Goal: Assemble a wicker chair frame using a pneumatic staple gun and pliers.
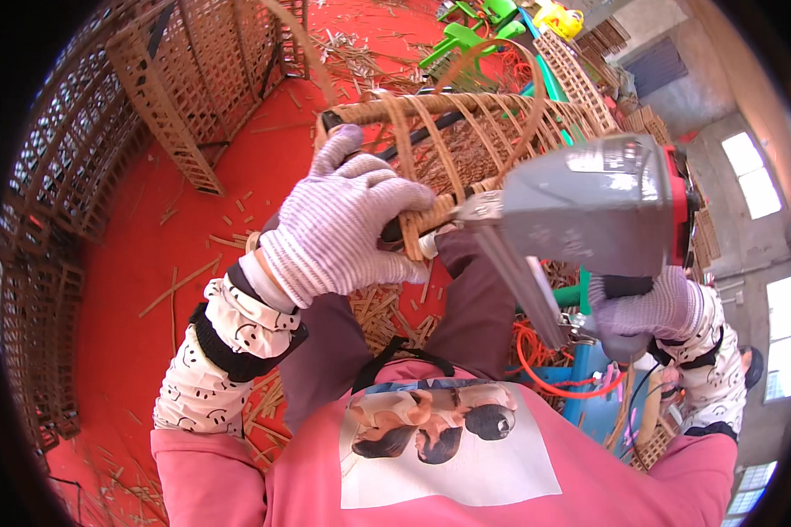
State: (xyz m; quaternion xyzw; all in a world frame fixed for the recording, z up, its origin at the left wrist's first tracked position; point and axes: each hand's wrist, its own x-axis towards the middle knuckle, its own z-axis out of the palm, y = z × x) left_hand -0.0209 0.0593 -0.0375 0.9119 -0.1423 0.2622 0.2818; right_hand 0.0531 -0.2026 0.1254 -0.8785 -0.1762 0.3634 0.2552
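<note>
My left hand [338,215], in a striped knit glove, is closed round the near corner of a frame [373,112] wrapped with tan rattan-like strips. Its fingers and thumb press on the strip winding there. Several strips cross the frame's opening, and a loose one [536,97] curves up above it. In my right hand [655,303], gloved alike, is the handle of a grey pneumatic staple gun [589,206]. The gun's nose meets the wrapped bar just right of my left fingers; whether it presses there I cannot tell. Its body hides part of the frame.
Openwork woven panels [176,97] stand at the left. Strip offcuts [387,312] litter the red floor [141,290]. An orange-red hose [536,364] loops below the gun beside a blue surface [593,408]. Green plastic chairs [466,39] and a yellow object [558,19] are at the back.
</note>
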